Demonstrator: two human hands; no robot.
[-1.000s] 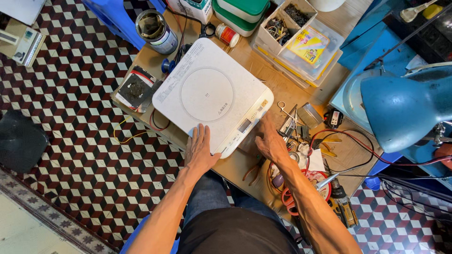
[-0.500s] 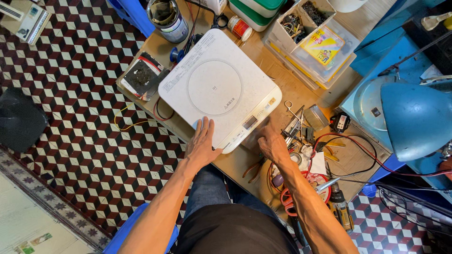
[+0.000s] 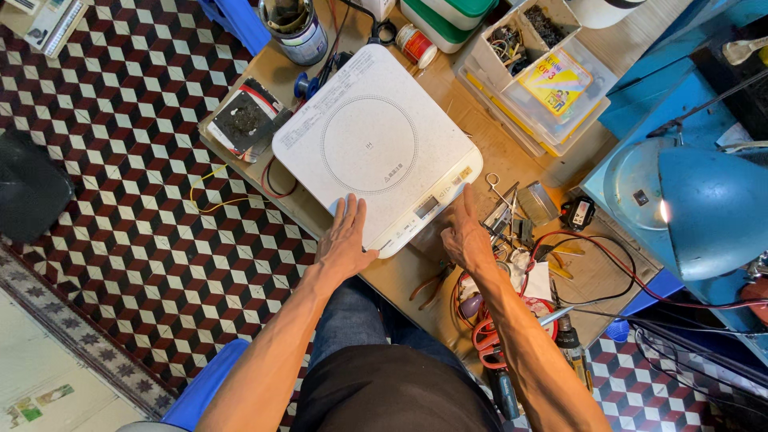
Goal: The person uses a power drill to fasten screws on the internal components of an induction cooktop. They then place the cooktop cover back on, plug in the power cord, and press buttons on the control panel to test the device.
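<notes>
While the wooden workbench carried it, the white induction cooktop lay flat. The left hand pressed open-palmed on its near corner; the right hand touched its front edge, fingers extended. Scissors lay beside.

The white cooker has a smooth, shiny top. The table is plain, dull wood. The tin can is metal. The box is clear plastic. The blue lamp looks like painted metal.
</notes>
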